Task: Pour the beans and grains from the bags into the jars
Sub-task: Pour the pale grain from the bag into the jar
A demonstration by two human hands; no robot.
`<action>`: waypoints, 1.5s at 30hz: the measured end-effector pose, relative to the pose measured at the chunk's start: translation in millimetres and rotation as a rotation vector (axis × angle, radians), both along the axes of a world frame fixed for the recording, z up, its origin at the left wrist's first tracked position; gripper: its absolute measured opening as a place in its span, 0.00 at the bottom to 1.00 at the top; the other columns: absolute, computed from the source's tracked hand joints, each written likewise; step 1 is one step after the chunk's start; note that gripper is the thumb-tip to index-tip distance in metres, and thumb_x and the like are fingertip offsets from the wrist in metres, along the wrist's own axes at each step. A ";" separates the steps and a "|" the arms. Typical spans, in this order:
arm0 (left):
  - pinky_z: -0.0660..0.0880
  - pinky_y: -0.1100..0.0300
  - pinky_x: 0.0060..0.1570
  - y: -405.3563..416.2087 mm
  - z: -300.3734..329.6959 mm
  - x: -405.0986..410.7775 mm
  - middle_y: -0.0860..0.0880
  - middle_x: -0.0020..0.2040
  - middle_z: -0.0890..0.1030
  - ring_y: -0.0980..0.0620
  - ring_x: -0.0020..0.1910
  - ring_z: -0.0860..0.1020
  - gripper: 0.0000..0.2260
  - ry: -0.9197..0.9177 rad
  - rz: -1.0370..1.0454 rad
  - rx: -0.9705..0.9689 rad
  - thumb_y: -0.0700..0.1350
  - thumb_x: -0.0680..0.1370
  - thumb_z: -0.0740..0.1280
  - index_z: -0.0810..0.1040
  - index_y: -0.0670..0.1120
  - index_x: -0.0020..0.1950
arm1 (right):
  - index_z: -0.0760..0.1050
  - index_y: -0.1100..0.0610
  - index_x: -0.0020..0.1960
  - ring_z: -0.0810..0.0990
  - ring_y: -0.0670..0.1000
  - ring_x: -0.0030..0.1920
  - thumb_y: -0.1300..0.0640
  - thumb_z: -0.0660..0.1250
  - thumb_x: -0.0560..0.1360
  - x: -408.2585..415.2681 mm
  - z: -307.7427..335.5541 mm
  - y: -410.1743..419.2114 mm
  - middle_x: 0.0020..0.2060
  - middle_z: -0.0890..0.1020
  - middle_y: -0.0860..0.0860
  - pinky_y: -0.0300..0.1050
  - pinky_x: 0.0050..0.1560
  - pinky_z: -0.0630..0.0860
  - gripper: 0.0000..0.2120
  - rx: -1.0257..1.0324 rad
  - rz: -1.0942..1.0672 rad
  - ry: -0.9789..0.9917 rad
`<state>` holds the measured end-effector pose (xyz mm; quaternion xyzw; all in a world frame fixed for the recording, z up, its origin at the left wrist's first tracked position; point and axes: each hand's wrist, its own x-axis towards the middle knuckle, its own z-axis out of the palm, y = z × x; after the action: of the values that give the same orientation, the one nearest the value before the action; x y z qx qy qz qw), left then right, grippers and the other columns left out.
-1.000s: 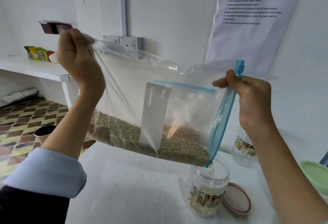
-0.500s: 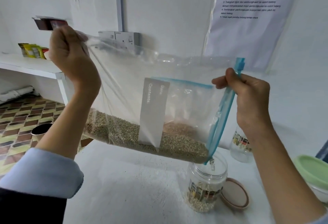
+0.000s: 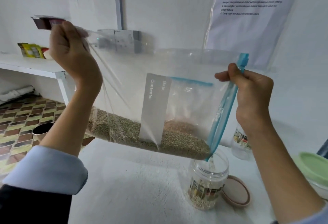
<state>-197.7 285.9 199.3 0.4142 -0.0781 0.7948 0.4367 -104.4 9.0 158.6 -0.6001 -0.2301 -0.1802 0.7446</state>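
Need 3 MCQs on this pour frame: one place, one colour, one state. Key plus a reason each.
1. Where does the brown lid lie?
A. screwed on the jar
B. on the table, right of the jar being filled
C. in the left hand

2. What colour is the zip strip of the bag?
A. blue
B. red
C. black

3. What state is the jar under the bag's low corner in?
A. sealed and full
B. tipped on its side
C. open, upright, partly filled

Answers:
1 B: the lid rests flat on the table beside the jar.
2 A: the strip that the right hand pinches is blue.
3 C: grains stream into its open mouth, and a layer lies at its bottom.
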 end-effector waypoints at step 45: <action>0.60 0.71 0.31 0.7 2.2 -6.2 0.62 0.23 0.69 0.64 0.25 0.64 0.21 -0.051 0.030 0.009 0.33 0.79 0.56 0.66 0.54 0.31 | 0.81 0.55 0.37 0.80 0.37 0.37 0.54 0.67 0.77 -12.0 12.3 4.0 0.31 0.84 0.42 0.25 0.44 0.71 0.11 -0.063 0.051 0.015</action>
<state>-203.9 286.6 201.5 0.3971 -0.0866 0.8111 0.4206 -116.5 13.0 170.9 -0.6184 -0.2452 -0.1492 0.7316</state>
